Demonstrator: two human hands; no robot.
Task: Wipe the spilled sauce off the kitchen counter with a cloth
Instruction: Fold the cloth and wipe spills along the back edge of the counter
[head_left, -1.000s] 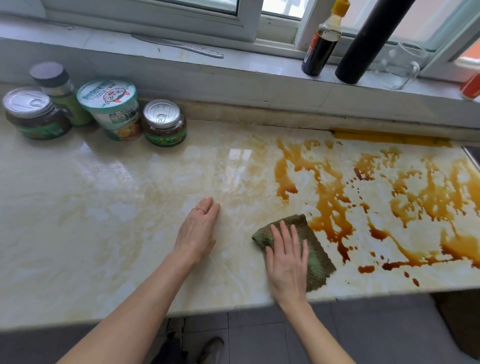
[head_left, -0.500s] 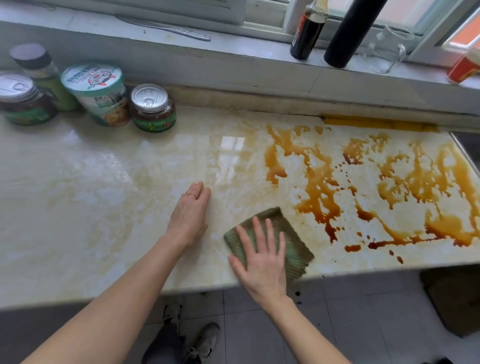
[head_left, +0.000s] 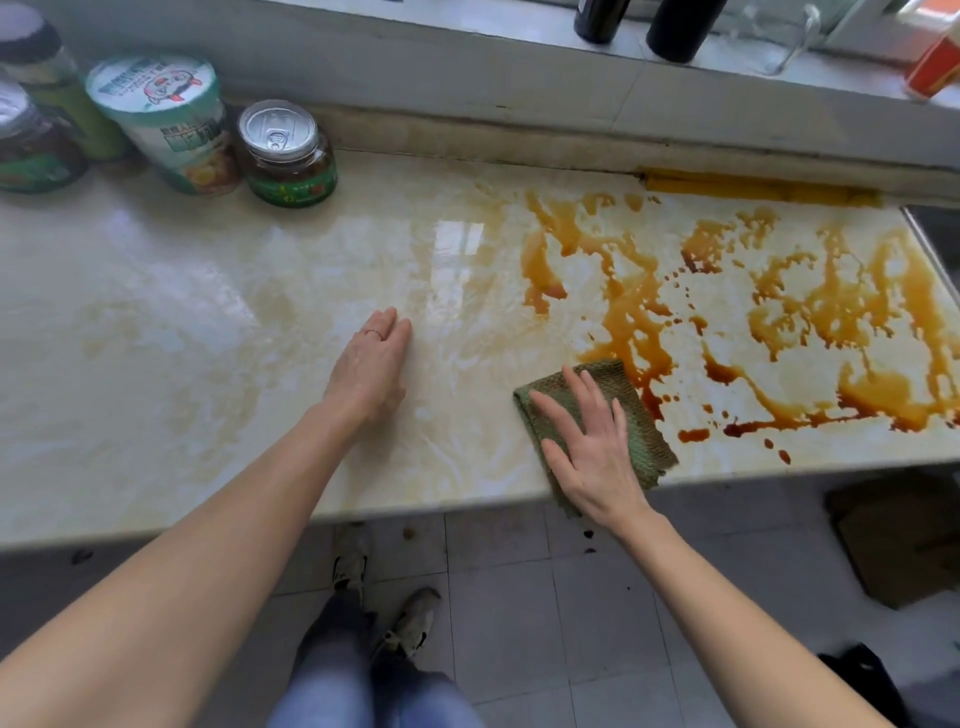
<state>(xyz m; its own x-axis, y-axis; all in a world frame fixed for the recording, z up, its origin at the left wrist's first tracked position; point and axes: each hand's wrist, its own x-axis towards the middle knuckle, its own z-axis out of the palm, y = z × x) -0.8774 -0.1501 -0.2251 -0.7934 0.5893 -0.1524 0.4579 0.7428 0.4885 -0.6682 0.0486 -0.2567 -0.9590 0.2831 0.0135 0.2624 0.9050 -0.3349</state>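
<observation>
Right hand (head_left: 589, 447): flat, fingers spread, palm pressing down on the cloth; gripping nothing.
Cloth (head_left: 641, 431): green, folded, lower centre-right of frame, at the counter's front edge, its far corner touching the sauce.
Sauce (head_left: 634, 312): brown-orange streaks and drops across the right half of the counter (head_left: 208, 322).
Left hand (head_left: 371, 364): open, flat on bare counter, centre frame, holding nothing.
Jars (head_left: 285, 156): upper left, against the back wall.

Green cloth (head_left: 639, 415), amber sauce (head_left: 628, 312), cream counter (head_left: 208, 322)
</observation>
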